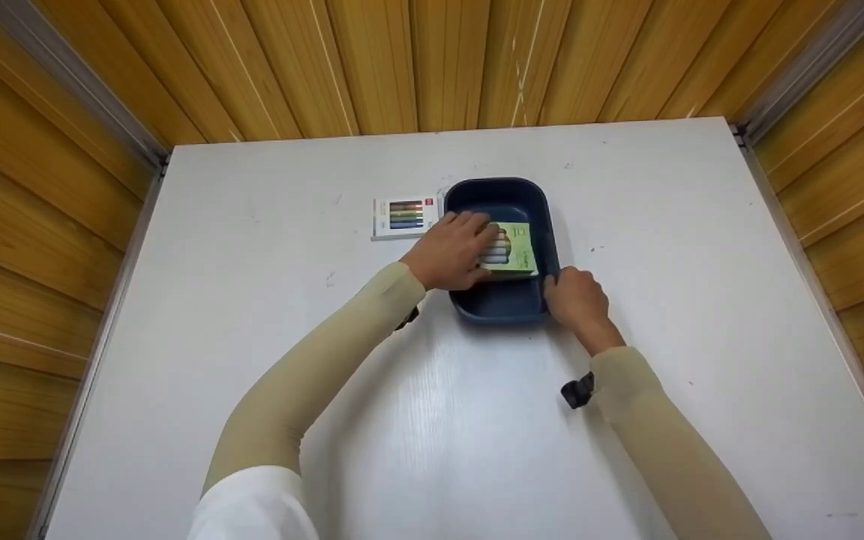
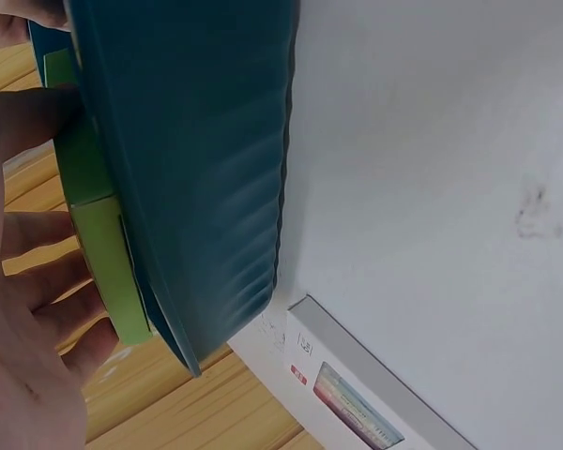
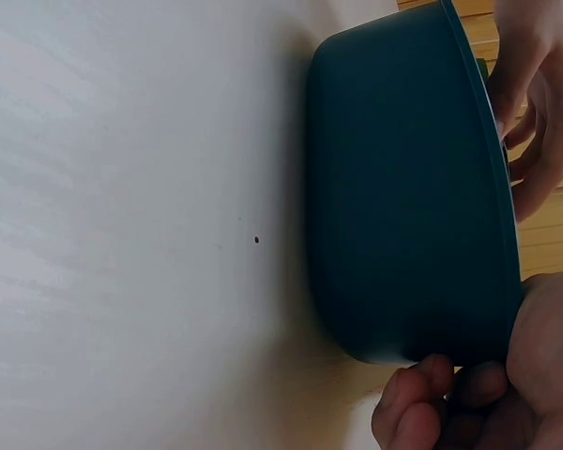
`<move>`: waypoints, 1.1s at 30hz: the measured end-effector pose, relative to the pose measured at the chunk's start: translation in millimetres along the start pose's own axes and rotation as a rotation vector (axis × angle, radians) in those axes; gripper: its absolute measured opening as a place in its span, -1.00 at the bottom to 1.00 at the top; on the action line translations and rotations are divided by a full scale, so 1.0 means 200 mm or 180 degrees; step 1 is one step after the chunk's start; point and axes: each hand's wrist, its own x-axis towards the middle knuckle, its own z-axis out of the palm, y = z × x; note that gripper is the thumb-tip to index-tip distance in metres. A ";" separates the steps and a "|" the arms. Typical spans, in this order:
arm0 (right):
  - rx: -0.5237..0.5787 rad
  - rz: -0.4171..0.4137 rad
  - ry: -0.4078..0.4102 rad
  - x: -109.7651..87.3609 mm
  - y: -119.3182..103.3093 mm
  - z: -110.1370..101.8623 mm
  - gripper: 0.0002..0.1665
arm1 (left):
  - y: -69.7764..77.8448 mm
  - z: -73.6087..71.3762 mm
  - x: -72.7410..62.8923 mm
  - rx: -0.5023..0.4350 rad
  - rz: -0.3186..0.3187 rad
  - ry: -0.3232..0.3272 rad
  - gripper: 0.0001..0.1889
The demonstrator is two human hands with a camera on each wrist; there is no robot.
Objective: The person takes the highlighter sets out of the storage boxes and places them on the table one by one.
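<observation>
A dark blue rectangular basin (image 1: 503,306) with rounded corners sits on the white table. Over its middle, my left hand (image 1: 451,251) grips a light-green box (image 1: 522,251) with a window showing white sticks. In the left wrist view, the thumb and fingers lie on opposite sides of the green box (image 2: 108,253), which is level with the basin's rim and partly hidden behind its wall. My right hand (image 1: 578,300) holds the basin's near right rim, its fingers curled against the outer wall (image 3: 403,187) in the right wrist view.
A flat white box (image 1: 381,219) with a window of coloured sticks lies just left of the basin, beside its far half. Wood-patterned panels (image 1: 447,67) stand behind the table and along both sides.
</observation>
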 end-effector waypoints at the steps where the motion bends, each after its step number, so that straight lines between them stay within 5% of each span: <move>1: 0.0002 -0.0003 0.0000 0.00 0.00 0.00 -0.48 | 0.00 0.00 0.00 0.0001 0.0001 0.0002 -0.34; 33: 0.0006 0.0035 -0.0037 0.00 -0.01 0.00 -0.49 | -0.04 -0.04 -0.07 -0.0065 -0.0093 0.0059 -0.33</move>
